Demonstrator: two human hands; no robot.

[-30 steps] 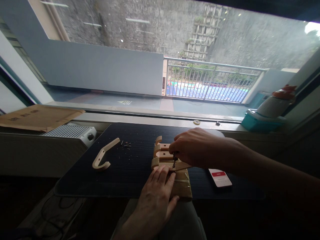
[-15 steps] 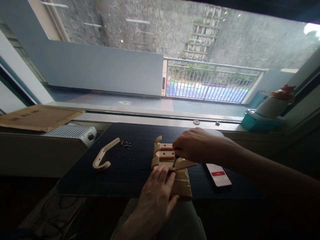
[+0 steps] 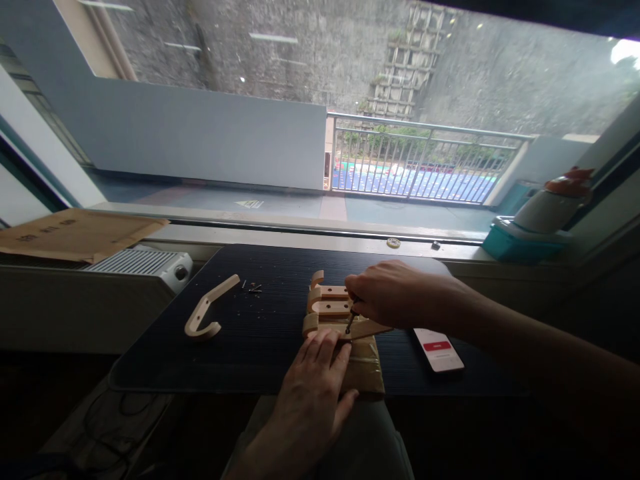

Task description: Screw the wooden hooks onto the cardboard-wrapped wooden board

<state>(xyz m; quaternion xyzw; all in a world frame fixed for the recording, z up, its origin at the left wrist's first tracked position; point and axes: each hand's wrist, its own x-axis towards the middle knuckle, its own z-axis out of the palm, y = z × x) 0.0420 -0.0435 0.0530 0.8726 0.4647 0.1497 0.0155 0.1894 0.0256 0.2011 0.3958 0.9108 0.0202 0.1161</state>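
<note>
— Left hand [image 3: 311,393] spread flat, gripping nothing; right hand [image 3: 390,290] closed round a screwdriver [image 3: 352,319]. Steady enough?

— On the black desk [image 3: 160,357], perhaps; but that taped package [image 3: 367,375] could rock beneath the nearest wooden hook [image 3: 370,328], lying on top.

— And then?

— Slanted like that, the screwdriver could skid into the left fingertips [image 3: 329,337].

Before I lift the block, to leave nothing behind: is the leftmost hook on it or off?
Off: that hook lies on the table, apart from the block.
</note>
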